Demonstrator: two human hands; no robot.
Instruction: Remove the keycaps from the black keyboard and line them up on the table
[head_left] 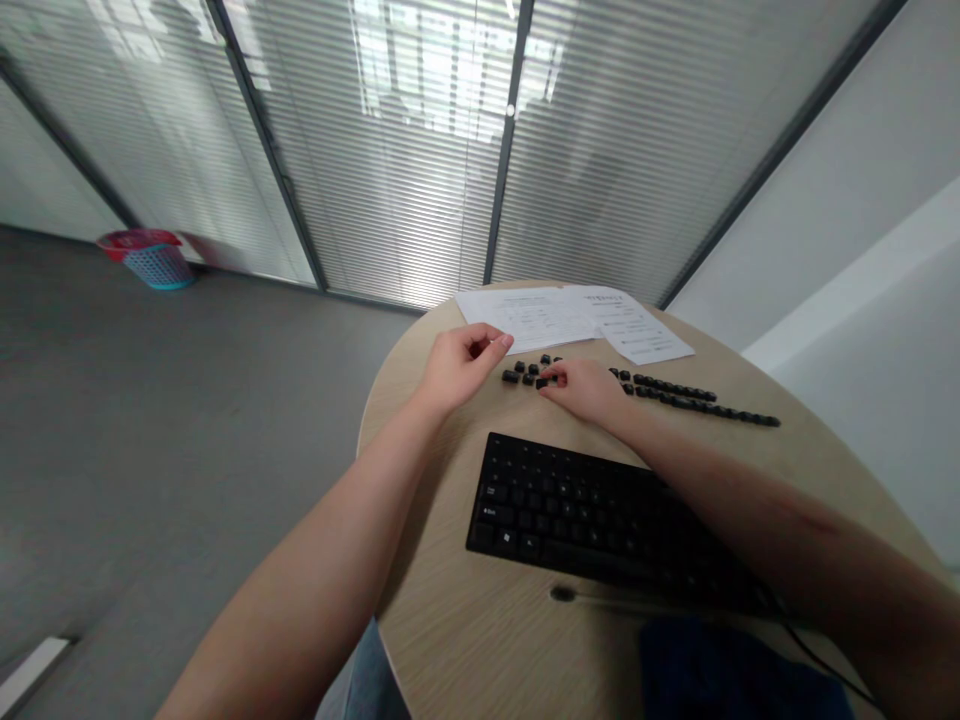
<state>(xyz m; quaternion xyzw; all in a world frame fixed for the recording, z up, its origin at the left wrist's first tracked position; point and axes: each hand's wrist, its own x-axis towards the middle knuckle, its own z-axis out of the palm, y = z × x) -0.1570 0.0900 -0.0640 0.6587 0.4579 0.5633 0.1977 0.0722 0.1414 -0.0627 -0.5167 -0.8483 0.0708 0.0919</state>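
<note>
- Clock centred on black keyboard (pixel 577 505), 12 toward the blinds (pixel 405 190); keyboard lying flat on round wood-grain surface (pixel 442 620), partly under the right forearm.
- Left hand (pixel 466 365), between 10 and 11 o'clock: raised near the sheets and the loose keycaps; fingers curled, thumb tip close to forefinger; cannot tell if holding anything.
- Right hand (pixel 589 388), between 11 and 12: low among the loose keycaps; thumb and fingers bent, slightly parted around one dark keycap (pixel 541 384); cannot tell if gripping or only touching.
- Loose keycaps (pixel 510 377), about 11: small, black, in a spread-out cluster, just beyond the fingers of the right hand.
- Two keycap rows (pixel 682 403), about 1: close-set, running from the right wrist toward 4, nearer row longer.
- Printed sheets (pixel 525 315), 11 to 12: two, behind the keycaps, edges meeting or overlapping.
- Cable (pixel 814 655), about 4: leading off past dark blue cloth (pixel 735 675).
- Red-and-blue basket (pixel 157 262), far out at 10: on grey floor (pixel 247 400), against the blinds' wall.
</note>
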